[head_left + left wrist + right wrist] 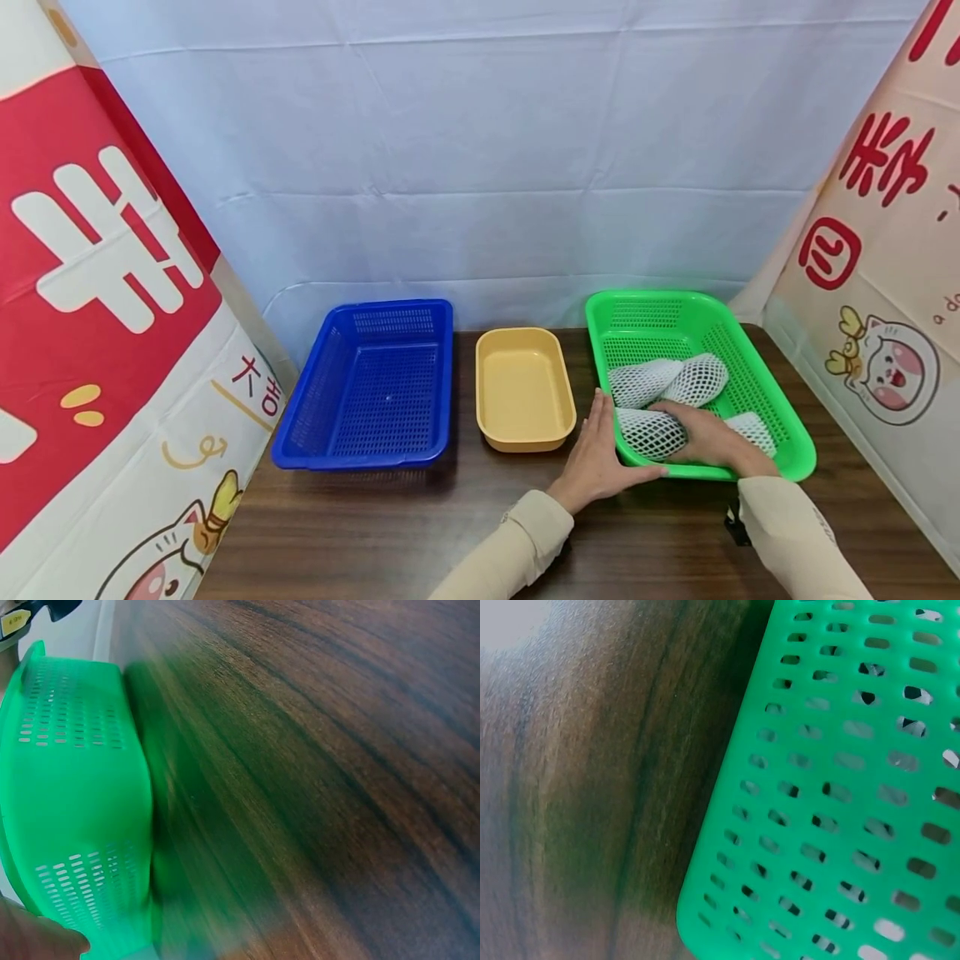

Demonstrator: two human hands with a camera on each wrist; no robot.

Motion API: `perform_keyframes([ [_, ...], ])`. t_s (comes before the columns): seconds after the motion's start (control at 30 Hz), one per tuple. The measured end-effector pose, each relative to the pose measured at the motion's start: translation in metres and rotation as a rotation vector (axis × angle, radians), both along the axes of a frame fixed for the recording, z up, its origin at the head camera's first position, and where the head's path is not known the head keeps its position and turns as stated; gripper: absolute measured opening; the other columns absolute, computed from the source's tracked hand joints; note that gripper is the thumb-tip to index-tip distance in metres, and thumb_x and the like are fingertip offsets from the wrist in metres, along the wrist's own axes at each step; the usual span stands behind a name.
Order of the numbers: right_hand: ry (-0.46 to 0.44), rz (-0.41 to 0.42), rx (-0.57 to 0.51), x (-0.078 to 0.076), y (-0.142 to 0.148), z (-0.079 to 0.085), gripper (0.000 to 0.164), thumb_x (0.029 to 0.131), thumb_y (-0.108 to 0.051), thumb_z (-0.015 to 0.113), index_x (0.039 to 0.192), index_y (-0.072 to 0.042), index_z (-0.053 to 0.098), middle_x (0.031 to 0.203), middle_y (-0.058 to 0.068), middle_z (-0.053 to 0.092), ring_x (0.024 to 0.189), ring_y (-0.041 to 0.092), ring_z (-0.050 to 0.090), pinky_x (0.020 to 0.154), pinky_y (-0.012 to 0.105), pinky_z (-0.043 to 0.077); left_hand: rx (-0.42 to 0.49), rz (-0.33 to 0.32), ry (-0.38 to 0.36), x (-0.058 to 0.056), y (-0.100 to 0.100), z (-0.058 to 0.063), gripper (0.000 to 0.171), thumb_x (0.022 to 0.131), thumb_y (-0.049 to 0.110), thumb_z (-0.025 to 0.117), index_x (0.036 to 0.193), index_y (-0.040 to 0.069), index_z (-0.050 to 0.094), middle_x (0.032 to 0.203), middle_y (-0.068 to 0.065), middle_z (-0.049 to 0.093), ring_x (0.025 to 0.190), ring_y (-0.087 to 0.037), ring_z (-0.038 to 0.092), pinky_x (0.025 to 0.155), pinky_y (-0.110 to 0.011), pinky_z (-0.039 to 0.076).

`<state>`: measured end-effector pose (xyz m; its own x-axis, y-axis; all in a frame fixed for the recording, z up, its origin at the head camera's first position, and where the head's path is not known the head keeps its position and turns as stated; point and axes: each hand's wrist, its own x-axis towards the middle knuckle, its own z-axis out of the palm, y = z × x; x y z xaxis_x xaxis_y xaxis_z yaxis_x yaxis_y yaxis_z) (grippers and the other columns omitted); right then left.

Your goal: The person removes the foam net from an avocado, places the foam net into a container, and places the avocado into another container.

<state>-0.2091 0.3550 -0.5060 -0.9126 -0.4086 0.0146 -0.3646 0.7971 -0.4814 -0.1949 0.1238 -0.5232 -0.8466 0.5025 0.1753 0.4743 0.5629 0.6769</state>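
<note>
In the head view, the green basket (761, 367) holds several things in white foam net sleeves. My right hand (705, 437) reaches over its front rim and grips the dark thing in a white foam net (651, 433) at the front left corner. Two more netted things, one pale (643, 382) and one beside it (697, 379), lie behind that. Another netted thing (753, 432) is partly hidden by my right wrist. My left hand (596, 462) touches the basket's front left corner, fingers straight along the left side and thumb along the front rim.
A yellow tray (525, 387) stands left of the green basket. Farther left is a blue basket (390, 400). All three stand on a dark wooden table (360, 533), with a pale cloth (480, 167) behind and printed cloths at both sides.
</note>
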Motion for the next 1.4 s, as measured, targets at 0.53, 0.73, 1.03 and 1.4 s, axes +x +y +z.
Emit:
perform_keyframes([
  [0.53,-0.015,0.003,-0.016,-0.0002,-0.0021,-0.0003,0.076,0.068,-0.020,0.089,0.132,-0.003,0.053,0.128,0.022,0.055,0.107,0.043,0.056,0.081,0.057,0.048,0.143,-0.007,-0.090,0.0003,0.0012,-0.0063,0.115,0.080,0.055,0.074,0.156,0.012,0.000,0.161,-0.005,-0.002,0.145,-0.021,0.010,0.108,-0.040,0.031],
  [0.73,0.004,0.019,-0.019,0.0000,-0.0026,-0.0001,0.075,0.068,-0.018,0.088,0.132,-0.003,0.054,0.129,0.022,0.054,0.109,0.044,0.055,0.082,0.058,0.047,0.182,0.001,-0.111,0.0016,0.0016,-0.0073,0.114,0.079,0.052,0.075,0.157,0.014,0.001,0.161,-0.005,0.002,0.144,-0.026,0.015,0.106,-0.045,0.034],
  [1.03,0.007,0.009,0.006,-0.0011,-0.0009,-0.0032,0.074,0.067,-0.018,0.089,0.131,-0.003,0.054,0.127,0.022,0.055,0.107,0.042,0.056,0.082,0.056,0.048,0.232,0.001,-0.134,0.0028,0.0023,-0.0067,0.114,0.079,0.048,0.078,0.157,0.015,0.001,0.160,-0.007,0.008,0.143,-0.027,0.018,0.106,-0.046,0.034],
  [1.4,-0.041,-0.020,-0.016,-0.0030,-0.0010,-0.0039,0.071,0.068,-0.019,0.087,0.129,-0.003,0.054,0.123,0.019,0.057,0.102,0.036,0.058,0.080,0.052,0.048,0.261,0.030,-0.198,0.0036,0.0039,-0.0044,0.115,0.076,0.045,0.081,0.157,0.019,0.003,0.158,-0.002,0.017,0.140,-0.023,0.025,0.105,-0.042,0.035],
])
